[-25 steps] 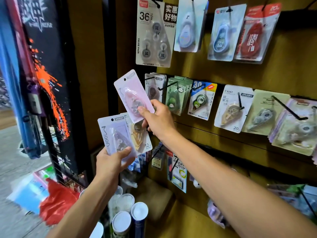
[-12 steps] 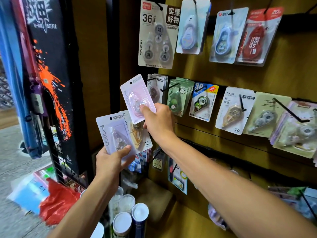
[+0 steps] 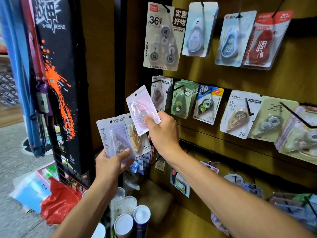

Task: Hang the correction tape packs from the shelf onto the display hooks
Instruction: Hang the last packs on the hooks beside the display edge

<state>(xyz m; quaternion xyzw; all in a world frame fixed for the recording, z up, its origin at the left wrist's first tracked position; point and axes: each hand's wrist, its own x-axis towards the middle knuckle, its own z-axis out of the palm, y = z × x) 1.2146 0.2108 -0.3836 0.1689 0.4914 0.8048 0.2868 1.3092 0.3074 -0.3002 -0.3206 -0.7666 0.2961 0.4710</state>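
We see two bare forearms, with no sleeves in view. Our left hand and right hand wear no gloves, rings or watch. The nails are short and plain, and both wrists are uncovered.

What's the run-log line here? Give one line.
right hand: holds pink pack | left hand: holds two packs | hook: not yet reached

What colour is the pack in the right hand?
Pale pink: the correction tape pack held by the right hand, seen in the head view.
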